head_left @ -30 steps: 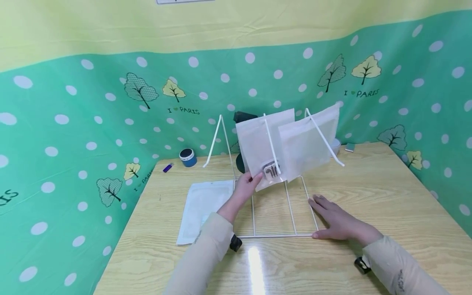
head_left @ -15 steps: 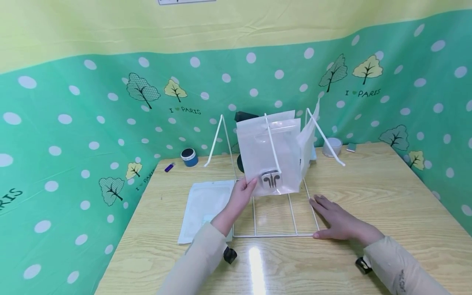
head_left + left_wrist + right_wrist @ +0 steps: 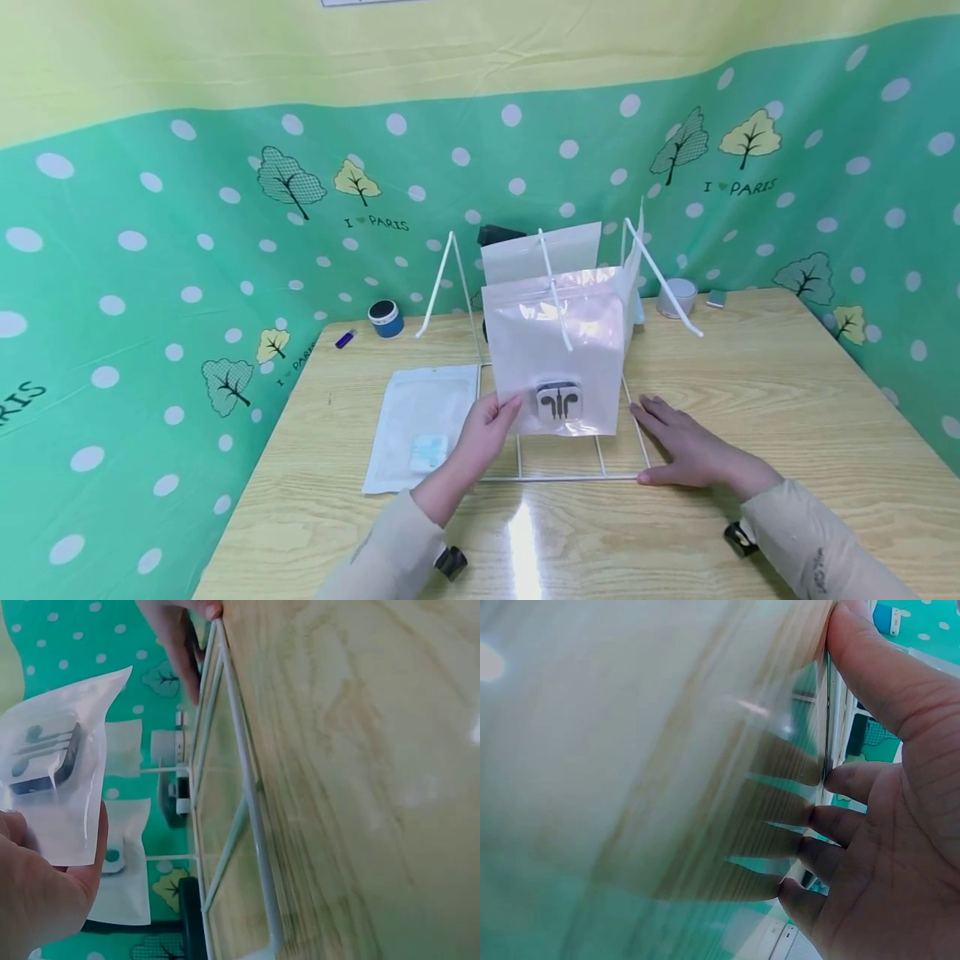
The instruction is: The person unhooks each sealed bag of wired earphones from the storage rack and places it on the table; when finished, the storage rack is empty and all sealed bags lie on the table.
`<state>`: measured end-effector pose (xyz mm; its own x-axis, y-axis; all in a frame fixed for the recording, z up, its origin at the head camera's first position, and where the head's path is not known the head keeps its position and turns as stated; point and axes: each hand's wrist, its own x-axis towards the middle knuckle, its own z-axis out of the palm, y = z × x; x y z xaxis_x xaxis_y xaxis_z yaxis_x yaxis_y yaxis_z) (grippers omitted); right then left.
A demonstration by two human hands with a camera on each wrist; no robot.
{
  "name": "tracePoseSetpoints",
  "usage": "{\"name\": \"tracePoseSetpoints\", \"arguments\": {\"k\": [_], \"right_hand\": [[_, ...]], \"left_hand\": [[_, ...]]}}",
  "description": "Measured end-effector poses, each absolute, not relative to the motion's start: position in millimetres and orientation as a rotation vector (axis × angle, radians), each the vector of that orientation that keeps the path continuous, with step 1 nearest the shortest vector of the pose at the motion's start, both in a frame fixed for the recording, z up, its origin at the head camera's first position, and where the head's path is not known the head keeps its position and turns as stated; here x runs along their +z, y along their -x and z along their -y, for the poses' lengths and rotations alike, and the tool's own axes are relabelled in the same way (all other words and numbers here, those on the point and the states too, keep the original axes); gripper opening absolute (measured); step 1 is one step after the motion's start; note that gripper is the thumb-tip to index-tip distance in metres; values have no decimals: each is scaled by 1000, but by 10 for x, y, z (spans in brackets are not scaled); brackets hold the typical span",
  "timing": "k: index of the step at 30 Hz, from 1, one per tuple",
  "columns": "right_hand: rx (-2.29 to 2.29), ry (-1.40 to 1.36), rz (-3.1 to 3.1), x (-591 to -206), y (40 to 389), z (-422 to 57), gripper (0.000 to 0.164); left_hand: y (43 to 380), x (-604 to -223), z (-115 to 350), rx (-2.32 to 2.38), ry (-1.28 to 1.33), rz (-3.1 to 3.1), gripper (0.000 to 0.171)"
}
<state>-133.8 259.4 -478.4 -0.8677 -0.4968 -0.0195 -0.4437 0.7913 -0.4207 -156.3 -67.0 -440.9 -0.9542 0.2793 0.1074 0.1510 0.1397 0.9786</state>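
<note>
My left hand [image 3: 486,429] pinches the lower left edge of a white zip pouch [image 3: 555,333] between thumb and fingers. Earphones in a clear case [image 3: 558,402] show through the pouch front. The rack's middle prong [image 3: 555,292] runs down in front of this pouch from its top edge. Behind it hangs another white pouch [image 3: 517,260], and a third pouch [image 3: 632,275] hangs nearly edge-on at the right prong [image 3: 660,279]. My right hand [image 3: 686,446] rests at the right side of the white wire rack base [image 3: 555,479], fingertips down on the table.
A flat white pouch [image 3: 405,400] with a pale blue square inside lies left of the rack, its edge meeting the base. At the back stand a blue round speaker [image 3: 386,318], a small purple stick [image 3: 345,338], a clear cup [image 3: 677,297] and a small green box [image 3: 716,298].
My left hand has brought the earphone pouch down and toward me along the middle prong. The right pouch has swung from facing front to nearly edge-on. My right hand has stayed put.
</note>
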Motion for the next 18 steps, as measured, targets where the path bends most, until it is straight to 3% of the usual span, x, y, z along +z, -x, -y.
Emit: {"name": "tracePoseSetpoints", "arguments": {"k": [18], "right_hand": [[-633,758,-2839,-4770,1345,-2593,99]], "left_hand": [[1128,-4438,884,1872,-573,-2406,24]]}}
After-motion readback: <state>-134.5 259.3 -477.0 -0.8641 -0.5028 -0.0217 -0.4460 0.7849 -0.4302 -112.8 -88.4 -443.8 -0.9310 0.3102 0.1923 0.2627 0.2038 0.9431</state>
